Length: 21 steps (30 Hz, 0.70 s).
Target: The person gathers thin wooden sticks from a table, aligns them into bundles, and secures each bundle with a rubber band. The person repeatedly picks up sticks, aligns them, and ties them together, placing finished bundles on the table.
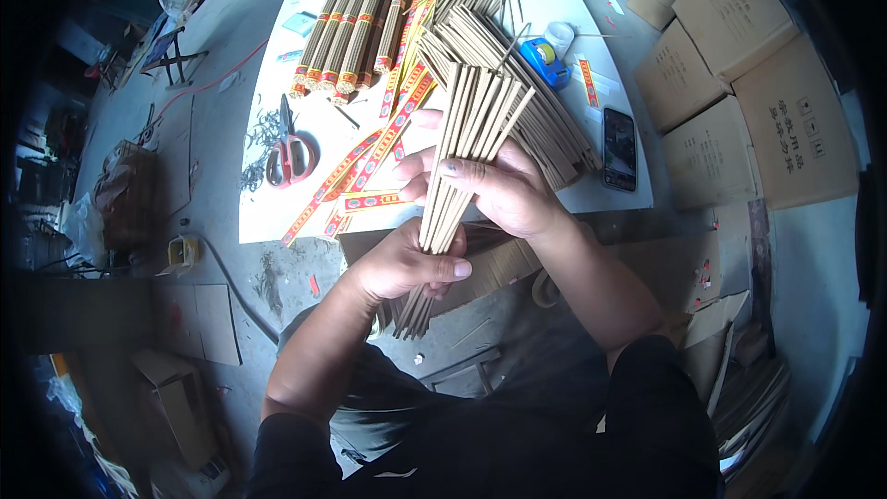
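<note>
A bundle of thin brown incense sticks (471, 125) slants upward between my hands, fanned out at its upper end. My left hand (411, 263) is wrapped round the lower part, its thumb lying across the sticks. Higher up, my right hand (504, 185) presses its thumb on the bundle's front, with its fingers behind and partly hidden. On the white table (624, 208) beyond lies a big loose pile of incense sticks (545, 120). Red and yellow paper strips (365, 166) are spread left of my hands.
Wrapped stick bundles (346, 32) are stacked at the table's far left, with scissors (291, 148) nearer. A blue tape dispenser (545, 62) and a phone (619, 150) lie to the right. Cardboard boxes (698, 148) stand right of the table.
</note>
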### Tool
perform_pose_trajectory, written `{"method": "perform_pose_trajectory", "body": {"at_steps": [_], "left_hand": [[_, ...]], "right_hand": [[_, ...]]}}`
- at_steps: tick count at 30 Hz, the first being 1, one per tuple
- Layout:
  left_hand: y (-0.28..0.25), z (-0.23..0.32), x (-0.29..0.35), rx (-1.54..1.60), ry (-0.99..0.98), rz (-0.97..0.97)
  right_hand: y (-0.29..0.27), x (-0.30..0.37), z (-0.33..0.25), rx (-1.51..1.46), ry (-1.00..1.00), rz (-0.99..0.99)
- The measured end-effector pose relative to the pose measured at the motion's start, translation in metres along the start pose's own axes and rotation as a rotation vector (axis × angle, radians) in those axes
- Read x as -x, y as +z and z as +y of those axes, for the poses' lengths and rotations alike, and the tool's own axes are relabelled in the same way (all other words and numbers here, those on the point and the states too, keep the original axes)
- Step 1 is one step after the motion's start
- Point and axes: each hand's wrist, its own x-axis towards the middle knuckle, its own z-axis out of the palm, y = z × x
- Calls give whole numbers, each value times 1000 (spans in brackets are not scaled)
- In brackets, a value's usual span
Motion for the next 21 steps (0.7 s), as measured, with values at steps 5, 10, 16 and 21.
{"method": "perform_pose_trajectory", "body": {"at_steps": [5,10,16,21], "left_hand": [[0,-3,0,76,-23,-45],[-2,-7,0,65,-27,3],[-1,-8,-1,21,-23,133],[1,-8,-3,-7,-32,23]], "right_hand": [[-8,2,8,-83,2,-25],[-3,4,1,46,-23,102],[-10,-7,-13,205,-314,337],[-7,2,0,103,-43,179]]}}
